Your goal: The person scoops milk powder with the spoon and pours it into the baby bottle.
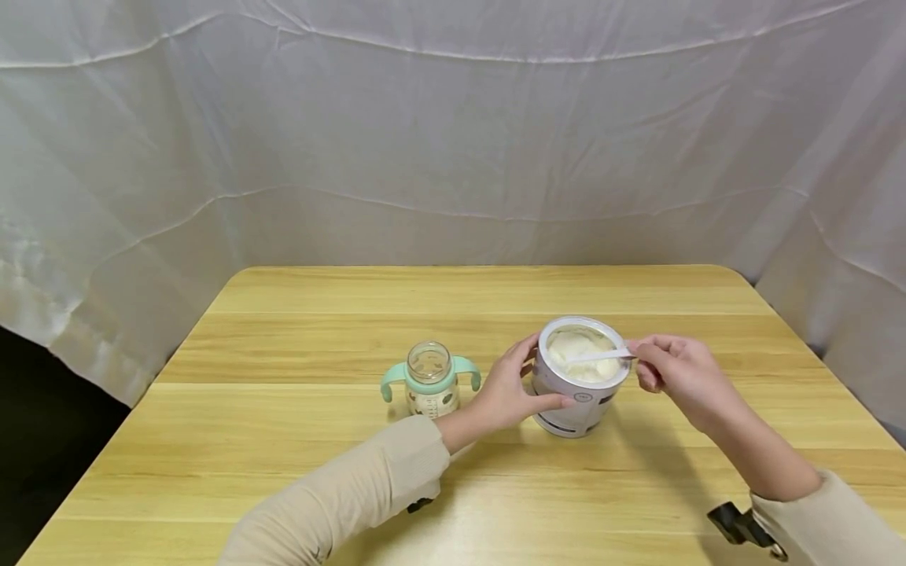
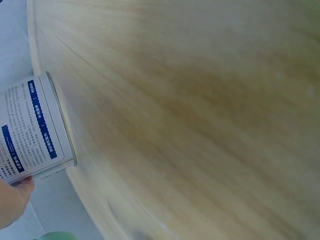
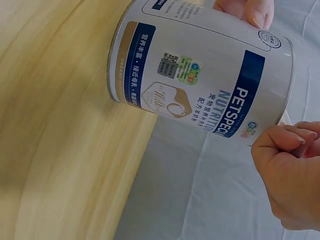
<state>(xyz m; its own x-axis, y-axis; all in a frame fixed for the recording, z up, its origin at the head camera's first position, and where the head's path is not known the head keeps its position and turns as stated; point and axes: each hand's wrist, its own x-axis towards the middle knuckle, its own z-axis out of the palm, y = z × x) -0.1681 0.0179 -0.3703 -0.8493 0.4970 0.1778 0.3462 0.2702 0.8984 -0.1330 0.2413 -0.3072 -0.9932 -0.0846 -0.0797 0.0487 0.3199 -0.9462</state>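
A white milk powder tin (image 1: 566, 401) stands lidless on the table, with pale powder (image 1: 576, 343) inside. My left hand (image 1: 511, 389) grips its left side, thumb along the front and fingers behind. In the right wrist view, the tin (image 3: 200, 75) shows blue label bands, and the left hand's fingers (image 3: 256, 11) touch its side. My right hand (image 1: 679, 373) pinches the handle of a white scoop (image 1: 605, 355), which lies across the tin's opening over the powder. Whether the scoop's far end is sunk in the powder is unclear. In the right wrist view, the right hand (image 3: 290, 175) hides most of the handle.
Left of the tin stands a clear baby bottle (image 1: 433, 401), uncapped, with two mint-green handles; the left forearm passes close in front of it. Both stand on a wooden table (image 1: 297, 338). Behind hangs a pale curtain (image 1: 453, 134).
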